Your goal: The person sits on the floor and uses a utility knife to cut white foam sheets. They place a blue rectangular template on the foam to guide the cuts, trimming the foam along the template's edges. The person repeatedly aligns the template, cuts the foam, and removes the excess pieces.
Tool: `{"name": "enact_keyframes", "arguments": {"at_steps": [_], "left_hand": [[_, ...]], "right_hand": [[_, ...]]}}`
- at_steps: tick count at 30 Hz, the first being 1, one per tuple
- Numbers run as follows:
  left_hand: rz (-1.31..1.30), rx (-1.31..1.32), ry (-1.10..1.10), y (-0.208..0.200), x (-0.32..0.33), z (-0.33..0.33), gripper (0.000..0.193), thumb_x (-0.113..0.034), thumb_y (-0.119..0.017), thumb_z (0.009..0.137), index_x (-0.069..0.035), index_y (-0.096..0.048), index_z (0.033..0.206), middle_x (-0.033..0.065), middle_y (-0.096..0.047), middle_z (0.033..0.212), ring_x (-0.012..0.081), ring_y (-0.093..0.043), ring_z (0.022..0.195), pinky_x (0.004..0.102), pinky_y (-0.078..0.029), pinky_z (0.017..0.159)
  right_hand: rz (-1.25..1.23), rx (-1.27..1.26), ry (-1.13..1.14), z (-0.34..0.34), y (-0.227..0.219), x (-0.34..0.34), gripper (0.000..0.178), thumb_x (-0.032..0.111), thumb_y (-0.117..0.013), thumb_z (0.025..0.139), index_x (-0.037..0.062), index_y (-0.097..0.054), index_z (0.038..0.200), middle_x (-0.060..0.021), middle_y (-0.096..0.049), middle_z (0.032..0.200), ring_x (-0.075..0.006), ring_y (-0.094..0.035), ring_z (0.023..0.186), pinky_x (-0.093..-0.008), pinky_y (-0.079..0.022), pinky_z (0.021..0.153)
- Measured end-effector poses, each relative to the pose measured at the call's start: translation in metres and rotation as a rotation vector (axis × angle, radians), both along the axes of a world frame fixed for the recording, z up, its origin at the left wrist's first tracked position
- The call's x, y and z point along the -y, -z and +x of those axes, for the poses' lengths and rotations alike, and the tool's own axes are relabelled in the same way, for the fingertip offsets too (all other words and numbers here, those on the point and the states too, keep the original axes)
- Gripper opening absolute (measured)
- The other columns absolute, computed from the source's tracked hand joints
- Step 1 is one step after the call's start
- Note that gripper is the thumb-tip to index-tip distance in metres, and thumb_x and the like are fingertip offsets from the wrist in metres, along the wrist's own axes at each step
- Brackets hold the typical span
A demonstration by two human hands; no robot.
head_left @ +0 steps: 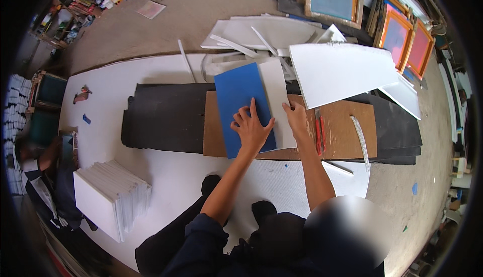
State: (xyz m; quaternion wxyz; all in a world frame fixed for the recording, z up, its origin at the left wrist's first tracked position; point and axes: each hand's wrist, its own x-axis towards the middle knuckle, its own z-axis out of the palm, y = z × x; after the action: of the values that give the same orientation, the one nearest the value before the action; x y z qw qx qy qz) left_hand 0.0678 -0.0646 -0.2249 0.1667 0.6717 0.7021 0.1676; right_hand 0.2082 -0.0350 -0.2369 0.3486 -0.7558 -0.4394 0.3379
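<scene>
My left hand (249,127) is open, its fingers spread and pressing on a blue rectangular sheet (236,93). The blue sheet lies over a white board (276,95), whose right part shows beyond it. At that board's right edge, my right hand (296,118) is closed on the rim, with the thumb on top. Both pieces rest on a brown board (347,121), slightly tilted to the left at their far end. Just right of my right hand lies a red-handled cutting tool (320,133), perhaps scissors.
Black sheets (163,118) lie under the brown board. A stack of white boards (100,196) stands at the near left, beside a person (50,176). A large white panel (342,73) and white offcuts (266,30) lie at the far side. Framed screens (334,0) lean behind.
</scene>
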Motion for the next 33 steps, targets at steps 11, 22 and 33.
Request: {"name": "enact_keyframes", "arguments": {"at_steps": [11,22,33], "left_hand": [[0.271,0.067,-0.253,-0.037,-0.021,-0.104,0.062,-0.027,-0.061,0.077,-0.004,-0.037,0.128,0.0206,-0.038,0.119,0.035,-0.035,0.111,0.0481,-0.031,0.089],[0.459,-0.016,0.515,-0.215,-0.039,-0.073,0.04,-0.038,-0.061,0.078,-0.006,-0.053,0.1,0.0109,-0.063,0.078,0.0282,-0.061,0.074,0.0392,-0.045,0.073],[0.6,-0.274,0.477,-0.181,-0.044,-0.049,0.034,-0.031,-0.064,0.076,-0.007,-0.049,0.095,0.0098,-0.061,0.083,0.0285,-0.06,0.077,0.0399,-0.043,0.071]], "right_hand": [[0.321,0.167,-0.012,0.013,-0.119,0.049,0.032,0.023,-0.058,0.083,-0.0014,-0.06,0.102,-0.0187,-0.061,0.096,-0.0316,-0.06,0.084,-0.0358,-0.046,0.074],[0.455,-0.078,-0.079,0.045,-0.108,0.089,0.028,0.023,-0.053,0.088,0.003,-0.059,0.106,-0.0114,-0.061,0.091,-0.0196,-0.055,0.086,-0.0285,-0.041,0.082],[-0.281,0.596,0.109,0.064,0.029,0.103,0.076,0.026,-0.065,0.077,0.0168,-0.019,0.136,-0.0212,-0.029,0.119,-0.0414,-0.03,0.117,-0.0556,-0.033,0.089]]}}
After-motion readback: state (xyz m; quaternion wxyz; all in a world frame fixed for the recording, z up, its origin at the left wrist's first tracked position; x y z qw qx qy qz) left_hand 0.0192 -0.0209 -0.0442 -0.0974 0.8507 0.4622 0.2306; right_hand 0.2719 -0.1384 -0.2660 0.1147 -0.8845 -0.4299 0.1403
